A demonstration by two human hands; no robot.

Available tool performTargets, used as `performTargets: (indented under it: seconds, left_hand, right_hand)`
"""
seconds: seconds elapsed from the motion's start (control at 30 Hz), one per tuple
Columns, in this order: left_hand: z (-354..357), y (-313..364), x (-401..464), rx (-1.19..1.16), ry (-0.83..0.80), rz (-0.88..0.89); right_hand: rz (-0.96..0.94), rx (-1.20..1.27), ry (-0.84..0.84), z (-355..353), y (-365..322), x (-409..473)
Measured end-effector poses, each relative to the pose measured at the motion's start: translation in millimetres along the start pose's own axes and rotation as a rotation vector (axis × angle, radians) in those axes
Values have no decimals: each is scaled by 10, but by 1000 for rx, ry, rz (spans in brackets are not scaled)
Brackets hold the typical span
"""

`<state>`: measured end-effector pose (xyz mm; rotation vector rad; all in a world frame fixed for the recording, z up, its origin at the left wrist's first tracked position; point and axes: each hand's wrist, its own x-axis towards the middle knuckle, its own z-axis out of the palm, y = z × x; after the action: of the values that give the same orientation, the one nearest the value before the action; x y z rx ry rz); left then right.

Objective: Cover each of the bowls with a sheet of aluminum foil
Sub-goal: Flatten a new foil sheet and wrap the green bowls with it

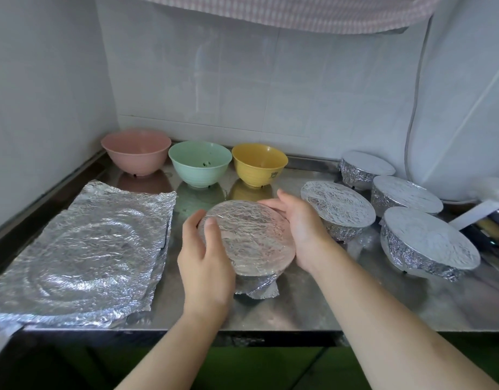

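A foil-covered bowl [246, 237], crinkled and round, is cupped between the left hand [204, 257] and right hand [299, 223], fingers curled against its sides on the steel desk [299, 305]. Left of the hands, wrinkled foil sheets [82, 249] are stacked. Beyond them, three bare bowls [200, 163] are lined up; to the right, four wrapped bowls [405, 198] are grouped.

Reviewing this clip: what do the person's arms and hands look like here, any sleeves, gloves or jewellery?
Both forearms are bare right down to the frame's lower edge, so no sleeves show. The left hand and right hand are ungloved, with no rings, watch or bracelet visible. Fingers show short nails, no visible polish or markings.
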<state>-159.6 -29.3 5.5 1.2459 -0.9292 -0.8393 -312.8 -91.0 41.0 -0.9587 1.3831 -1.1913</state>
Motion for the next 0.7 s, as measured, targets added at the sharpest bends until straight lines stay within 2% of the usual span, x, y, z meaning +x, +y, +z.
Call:
performTargets:
  seconds: [0.13,0.27,0.47,0.7]
  left_hand:
    - [-85,58,230,18,-71,-30]
    - [-209,43,216,-66,-31,-47]
    - [-81,-7,10,-143,-58,-79]
    - [-115,-8,237,-149,-40,-76]
  right_hand:
    - [33,57,72,30,46,-19]
    - [-69,27,135,-22,48,57]
    - [-50,141,-27,32,197,13]
    - [-74,100,117,-49,190,-63]
